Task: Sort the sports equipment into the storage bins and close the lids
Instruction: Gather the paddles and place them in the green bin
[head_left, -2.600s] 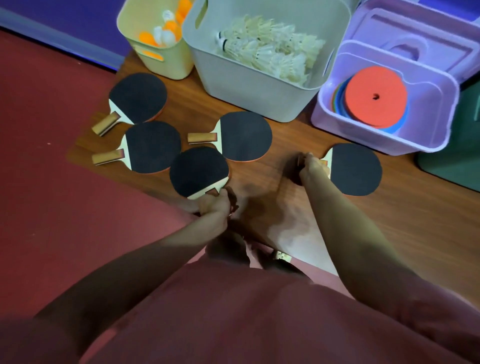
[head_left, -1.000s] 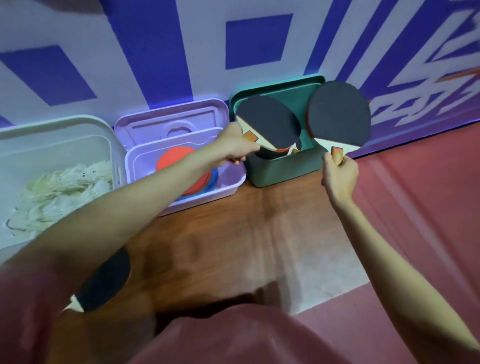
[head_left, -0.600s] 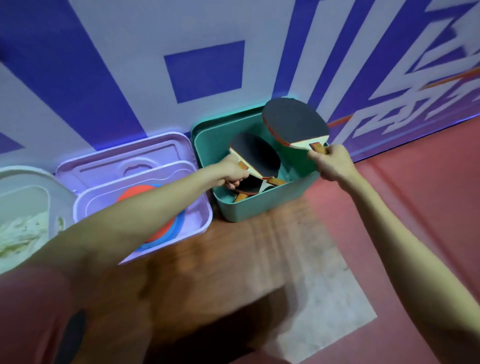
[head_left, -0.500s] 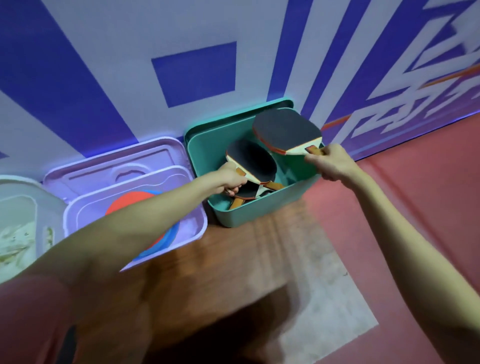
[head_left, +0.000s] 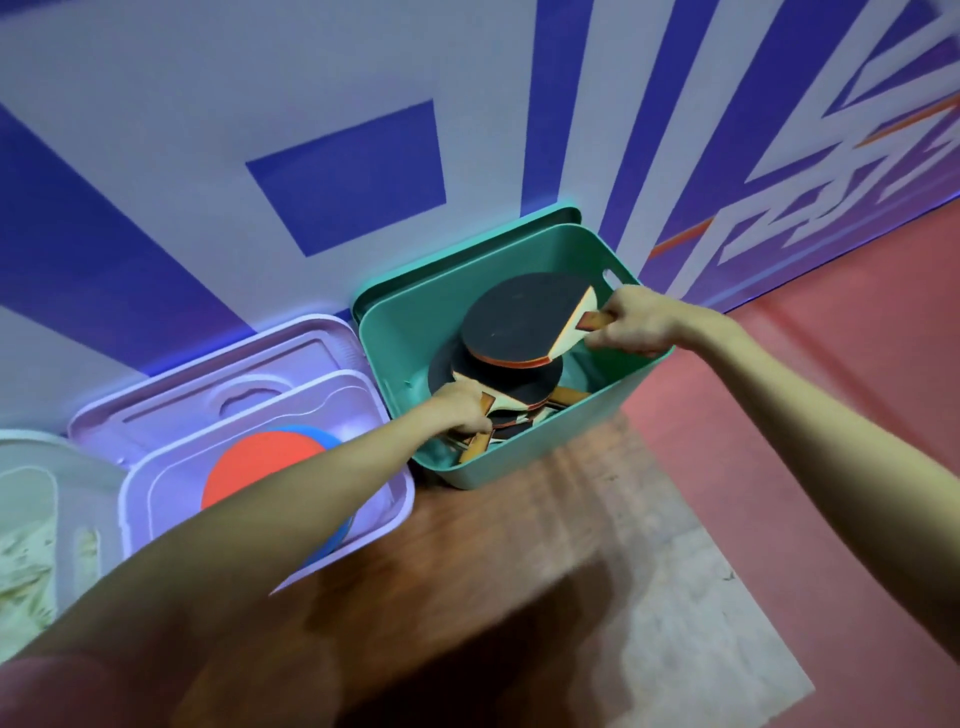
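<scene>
Where red floor (head_left: 779, 415) begins, wooden board (head_left: 519, 545) ends.

Black-faced paddles (head_left: 511, 322) lie stacked, apparently flat, inside the green bin (head_left: 530, 457).

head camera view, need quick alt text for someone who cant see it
Two bare hands lower table tennis paddles into a green bin by the wall: the right hand grips the top paddle, the left hand another paddle beneath. Beside it, an open lilac bin holds flat discs.
</scene>
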